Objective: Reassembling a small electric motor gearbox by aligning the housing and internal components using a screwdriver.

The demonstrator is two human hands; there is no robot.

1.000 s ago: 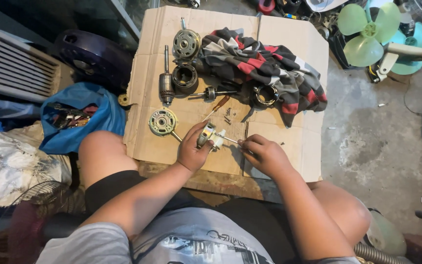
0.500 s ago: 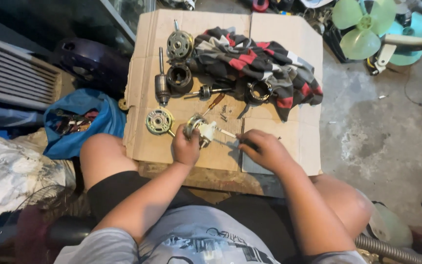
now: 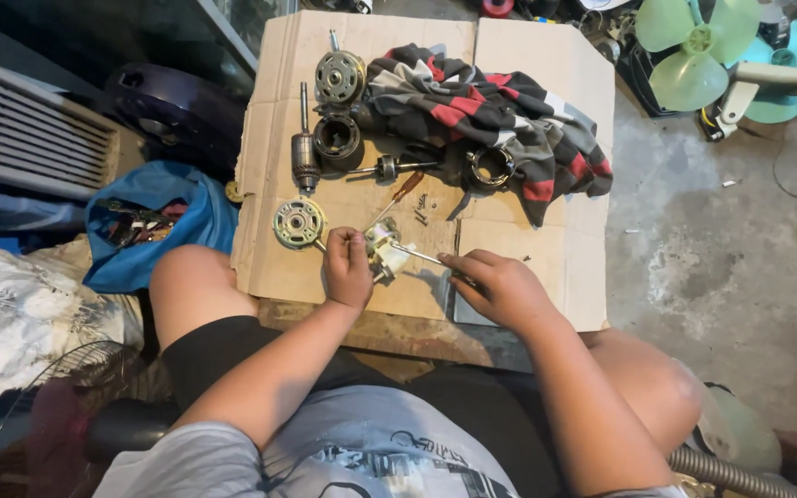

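Note:
My left hand [image 3: 347, 269] grips a small white motor part [image 3: 386, 251] just above a flattened cardboard sheet [image 3: 546, 74]. My right hand [image 3: 500, 288] holds a thin metal tool [image 3: 415, 254] whose tip touches that part. Beside my left hand lies a round metal end cover [image 3: 299, 223]. Farther up the cardboard are a rotor on its shaft [image 3: 304, 157], a stator with copper windings [image 3: 336, 136], another round cover [image 3: 339, 77], a screwdriver with an orange handle [image 3: 397, 197] and a few loose screws [image 3: 422, 210].
A red, black and grey striped cloth [image 3: 500, 120] lies across the cardboard's far right. A blue bag of tools [image 3: 149, 231] sits to the left, a green fan [image 3: 694, 51] on the concrete floor far right, a metal grille [image 3: 20, 152] at left.
The view has shifted slightly. Both hands stay on the white part and the thin tool, with only small movement on the cardboard.

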